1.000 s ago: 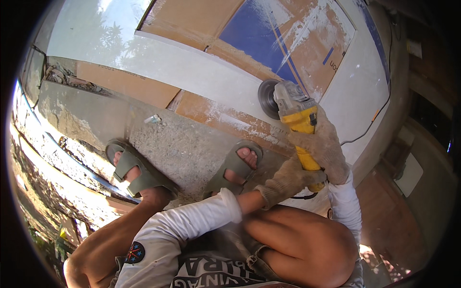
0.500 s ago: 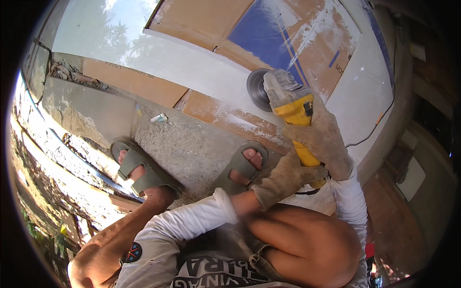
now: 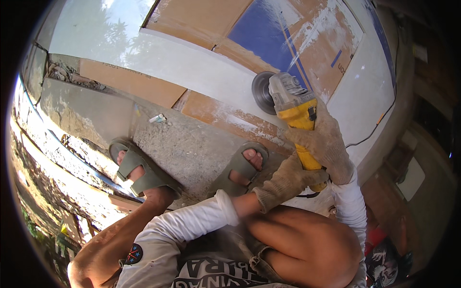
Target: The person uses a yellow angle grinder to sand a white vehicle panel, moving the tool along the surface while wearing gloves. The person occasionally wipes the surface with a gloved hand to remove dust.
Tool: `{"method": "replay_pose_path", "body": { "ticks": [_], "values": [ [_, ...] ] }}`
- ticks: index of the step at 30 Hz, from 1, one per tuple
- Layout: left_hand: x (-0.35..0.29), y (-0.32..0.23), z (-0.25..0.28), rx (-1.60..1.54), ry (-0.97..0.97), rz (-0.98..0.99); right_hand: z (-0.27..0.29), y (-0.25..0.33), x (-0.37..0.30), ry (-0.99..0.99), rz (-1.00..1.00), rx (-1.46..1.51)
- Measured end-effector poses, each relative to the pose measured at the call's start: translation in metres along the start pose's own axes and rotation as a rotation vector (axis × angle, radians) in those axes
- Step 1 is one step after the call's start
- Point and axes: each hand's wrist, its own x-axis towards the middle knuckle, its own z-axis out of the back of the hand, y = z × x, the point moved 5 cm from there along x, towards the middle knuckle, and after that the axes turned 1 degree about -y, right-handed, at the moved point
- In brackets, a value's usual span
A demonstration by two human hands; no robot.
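A yellow and grey angle grinder [image 3: 296, 114] is held in both my hands, its round disc [image 3: 262, 92] tipped up on edge over the white strip of a flat panel [image 3: 211, 67]. My right hand [image 3: 327, 141], in a dusty knit glove, wraps round the grinder's body behind the metal head. Lower down, my left hand [image 3: 283, 184], gloved alike, is closed on the tail end of the grinder. Whether the disc touches the white surface I cannot tell. White smears cover the brown cardboard [image 3: 331, 33] and its blue part beyond the disc.
A cardboard strip [image 3: 127, 82] lies along the panel's near edge. My sandalled feet [image 3: 144, 165] stand on rough concrete [image 3: 187, 144], near a small white and teal item [image 3: 157, 118]. A dark cord [image 3: 372, 139] with an orange section runs along the right side. Sunlit rubble lies at the left.
The grinder has shifted slightly to the right and a little nearer to me, with my right hand moving along. My left hand stays almost in place.
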Motion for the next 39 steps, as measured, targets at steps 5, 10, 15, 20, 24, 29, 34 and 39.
{"method": "replay_pose_path", "body": {
  "ticks": [5,10,15,20,24,29,34,39],
  "values": [
    [0.003,0.011,-0.001,0.053,0.018,0.050,0.001,-0.008,-0.006,-0.036,0.024,0.037],
    [0.005,0.020,-0.007,0.014,0.047,0.055,0.003,-0.013,-0.012,-0.038,0.007,0.118],
    [0.007,0.024,-0.011,0.036,0.068,0.091,0.004,-0.019,-0.019,-0.088,-0.051,0.171],
    [0.004,0.021,-0.009,0.048,0.033,0.062,0.005,-0.018,-0.019,-0.076,-0.032,0.105],
    [0.003,0.020,-0.005,0.025,0.036,0.012,0.003,-0.014,-0.013,-0.071,0.014,0.028],
    [0.008,0.027,-0.002,0.031,0.039,0.018,0.002,-0.012,-0.012,-0.062,0.002,0.101],
    [0.006,0.019,-0.008,0.040,0.006,0.016,0.002,-0.012,-0.017,-0.054,-0.086,0.224],
    [-0.001,0.007,-0.001,0.125,0.042,0.042,0.000,-0.005,-0.011,-0.055,-0.017,0.165]
  ]
}}
